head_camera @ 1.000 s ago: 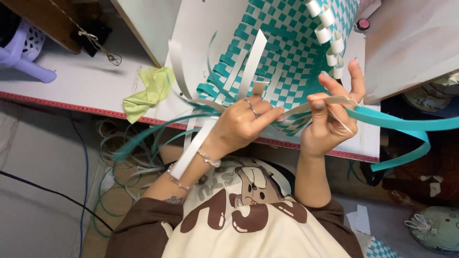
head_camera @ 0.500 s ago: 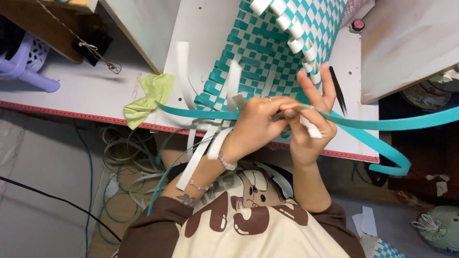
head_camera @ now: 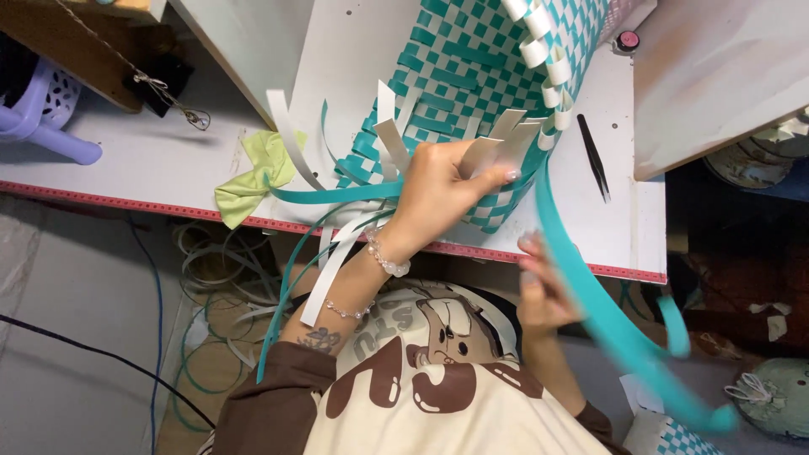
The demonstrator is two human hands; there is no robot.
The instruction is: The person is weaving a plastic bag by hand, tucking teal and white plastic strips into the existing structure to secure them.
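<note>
A half-woven basket [head_camera: 472, 67] of teal and white plastic strips lies on its side on the white worktable [head_camera: 152, 160], with loose strip ends sticking out at its near edge. My left hand [head_camera: 438, 194], with bead bracelets on the wrist, grips that near edge and the white strip ends there. My right hand [head_camera: 543, 295] is lower, close to my chest and blurred, closed on a long teal strip [head_camera: 590, 295]. That strip runs from the basket edge down past the table's front and curls at the lower right.
A crumpled yellow-green cloth [head_camera: 253, 173] lies left of the basket. Black tweezers [head_camera: 594, 156] and a small round pink-topped object [head_camera: 626, 40] lie to its right. A purple plastic stool [head_camera: 42, 118] stands far left. Coils of strip [head_camera: 211, 337] lie on the floor below the table.
My right hand has left the basket edge and swung down toward my body, drawing the teal strip with it. My left hand has shifted up onto the basket's edge.
</note>
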